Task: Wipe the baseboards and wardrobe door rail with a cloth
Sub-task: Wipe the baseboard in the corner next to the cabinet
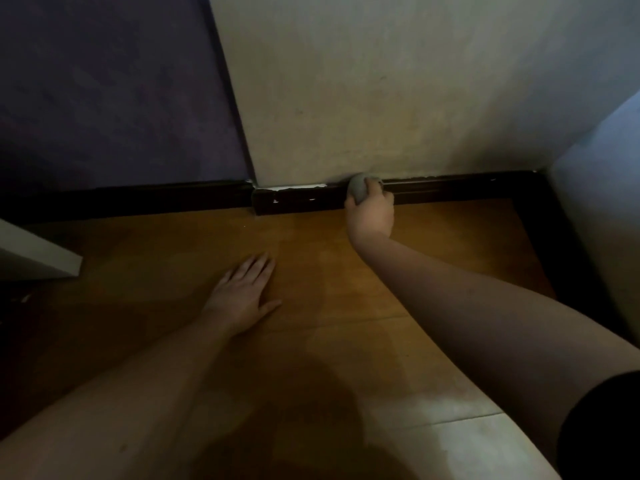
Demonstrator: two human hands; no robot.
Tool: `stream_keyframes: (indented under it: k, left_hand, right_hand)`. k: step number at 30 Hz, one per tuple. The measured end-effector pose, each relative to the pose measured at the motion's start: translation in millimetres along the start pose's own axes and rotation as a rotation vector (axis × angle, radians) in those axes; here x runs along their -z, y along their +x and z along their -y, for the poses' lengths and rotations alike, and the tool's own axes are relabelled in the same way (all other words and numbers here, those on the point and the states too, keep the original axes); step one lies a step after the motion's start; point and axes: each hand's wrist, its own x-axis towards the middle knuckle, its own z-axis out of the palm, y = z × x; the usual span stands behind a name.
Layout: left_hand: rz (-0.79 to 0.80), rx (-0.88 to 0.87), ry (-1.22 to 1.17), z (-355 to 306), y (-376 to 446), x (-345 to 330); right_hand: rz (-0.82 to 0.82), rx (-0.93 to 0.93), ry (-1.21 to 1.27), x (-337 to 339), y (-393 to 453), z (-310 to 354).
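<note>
The right hand (372,209) has its fingers curled round a balled-up grey cloth (358,192), pressing it on the top edge of the dark baseboard (298,199) under the pale wall (363,98), while the left hand (242,292) lies spread flat on the wooden floor (329,271) as a prop. Looks mid-job: the stretch toward the right corner and the bit under the purple wall (104,98) probably still need doing, and no wardrobe rail is in view. No brands or writing anywhere.
</note>
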Motion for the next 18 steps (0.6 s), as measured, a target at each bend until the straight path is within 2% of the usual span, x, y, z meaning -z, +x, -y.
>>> stream_keyframes:
  k: [9, 13, 18]
  left_hand:
    - [-0.064, 0.092, -0.045, 24, -24, -18]
    - [-0.066, 0.101, -0.030, 35, -35, -26]
    - [-0.063, 0.113, -0.052, 43, -57, -45]
  right_hand:
    - [0.096, 0.140, 0.040, -63, -53, 53]
    - [0.132, 0.132, 0.083, -81, -69, 72]
    - [0.226, 0.289, 0.067, -99, -82, 80]
